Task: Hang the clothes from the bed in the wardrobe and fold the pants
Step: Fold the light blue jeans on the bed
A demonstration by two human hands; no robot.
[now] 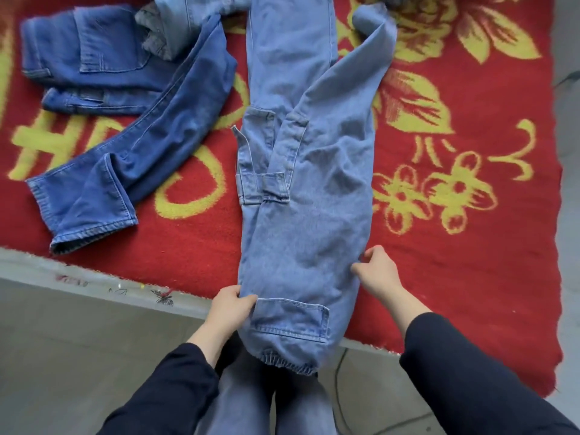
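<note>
Both hands were on the pants (307,199): light blue denim, laid lengthwise down the middle of the blanket (455,277), one leg lying over the other. The left hand (230,309) gripped the left edge, fingers curled round the fabric and thumb on top, right beside the flap pocket (290,318). The right hand (378,271) was a little farther up on the opposite edge, thumb and fingers pinching the cloth. Neither hand was loose; each had denim in it.

The near end of the pants ran off the bed (47,262), and the elastic cuff (288,362) hung over the edge in front of the person's legs. The far end ran out of the top of the view, so the waistband could not be seen. More pockets sat halfway up the left side.

To the left lay the jeans (141,120), darker blue and apart from the pants lower down. Their top part was folded on itself, and the legs were bent toward the bed edge. A grey cloth (150,29) was bunched at the top, resting on the jeans. The blanket was red with yellow flowers and letters. Black sleeves (470,372) covered both forearms, and grey floor (62,356) showed below the bed.
</note>
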